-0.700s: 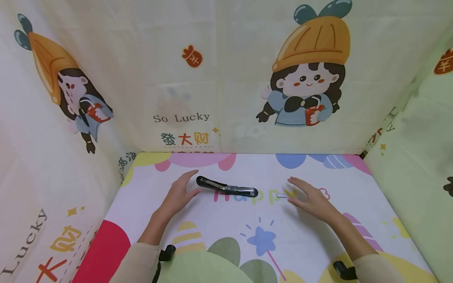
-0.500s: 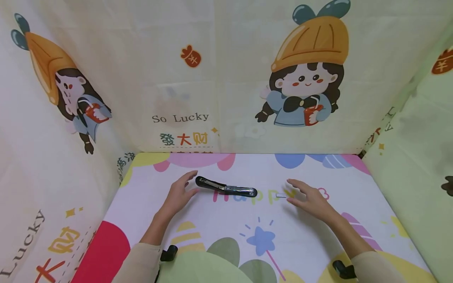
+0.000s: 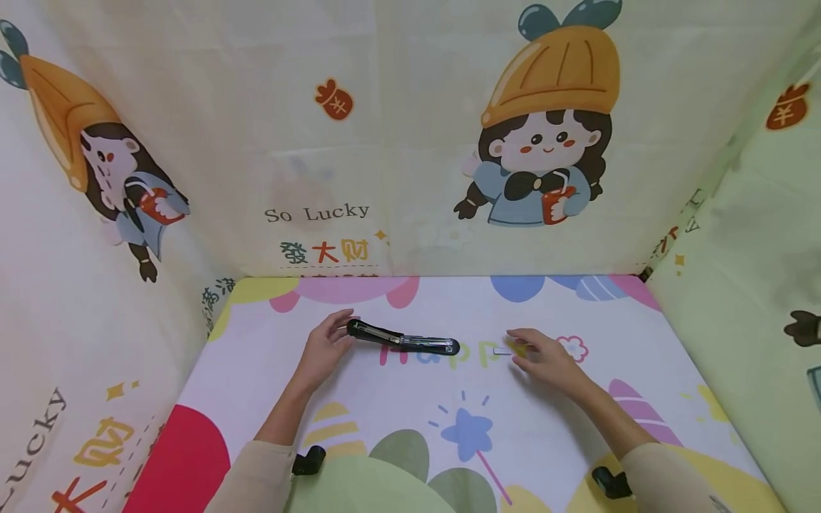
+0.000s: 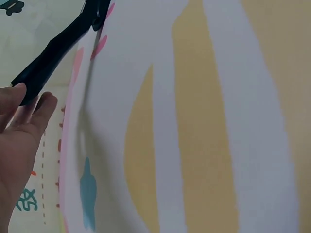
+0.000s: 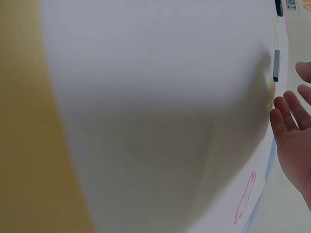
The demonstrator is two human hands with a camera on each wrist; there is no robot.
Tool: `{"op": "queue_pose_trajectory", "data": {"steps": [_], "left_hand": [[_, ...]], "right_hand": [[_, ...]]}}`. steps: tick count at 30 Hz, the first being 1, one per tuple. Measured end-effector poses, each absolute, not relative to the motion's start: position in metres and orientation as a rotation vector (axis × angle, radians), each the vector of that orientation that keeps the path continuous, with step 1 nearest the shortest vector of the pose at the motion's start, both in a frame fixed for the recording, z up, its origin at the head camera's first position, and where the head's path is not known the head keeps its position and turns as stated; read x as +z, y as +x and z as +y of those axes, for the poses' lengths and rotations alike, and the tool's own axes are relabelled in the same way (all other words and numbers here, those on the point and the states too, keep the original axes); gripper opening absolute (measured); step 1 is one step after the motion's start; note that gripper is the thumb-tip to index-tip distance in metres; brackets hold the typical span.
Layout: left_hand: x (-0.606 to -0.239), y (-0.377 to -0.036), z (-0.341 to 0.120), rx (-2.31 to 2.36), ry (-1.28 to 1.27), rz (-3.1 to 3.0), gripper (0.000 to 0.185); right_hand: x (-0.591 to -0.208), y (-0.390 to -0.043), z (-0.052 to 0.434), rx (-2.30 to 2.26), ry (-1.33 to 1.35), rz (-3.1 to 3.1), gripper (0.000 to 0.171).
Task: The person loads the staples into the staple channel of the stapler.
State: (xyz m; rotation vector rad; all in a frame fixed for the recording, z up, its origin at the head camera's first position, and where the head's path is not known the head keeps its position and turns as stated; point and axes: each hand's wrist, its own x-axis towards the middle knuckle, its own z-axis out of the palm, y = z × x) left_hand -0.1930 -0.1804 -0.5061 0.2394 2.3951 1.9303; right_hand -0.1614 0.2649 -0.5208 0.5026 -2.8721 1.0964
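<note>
- Stapler, black: opened out on the patterned table, left of centre.
- Strip, small, grey: right of stapler, just beside right fingertips.
- Left hand: thumb and fingers parted about stapler's left end; contact uncertain.
- Right hand: loosely spread, holding nothing.
- Handling, judged: steady stapler; pinch strip lightly by its long sides.
- Cloth wall: far side; table's print may mask strip.

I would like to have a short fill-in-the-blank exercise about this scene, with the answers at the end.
1. The stapler is ____, not closed.
2. The small strip lies between the stapler and the ____ hand.
3. The left hand is at one end of the black ____.
4. The printed star is ____ in colour.

Missing words: open; right; stapler; blue.
</note>
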Motion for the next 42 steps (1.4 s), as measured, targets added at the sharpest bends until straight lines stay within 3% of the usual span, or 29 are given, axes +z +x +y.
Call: {"op": "queue_pose_trajectory", "data": {"steps": [18,29,42], "left_hand": [[-0.497,-0.189,-0.171,2.238,0.147,1.999,0.046],[-0.482,-0.185,-0.166,2.269,0.182,1.945,0.046],[-0.500,-0.192,-0.169,2.259,0.236,2.014,0.046]], "right_hand": [[-0.530,-0.169,0.256,0.957,0.486,-2.915,0.042],[-0.531,-0.176,0.250,0.874,0.578,-2.859,0.021],[-0.533,-0.179,0.248,0.908,0.573,-2.877,0.015]]}}
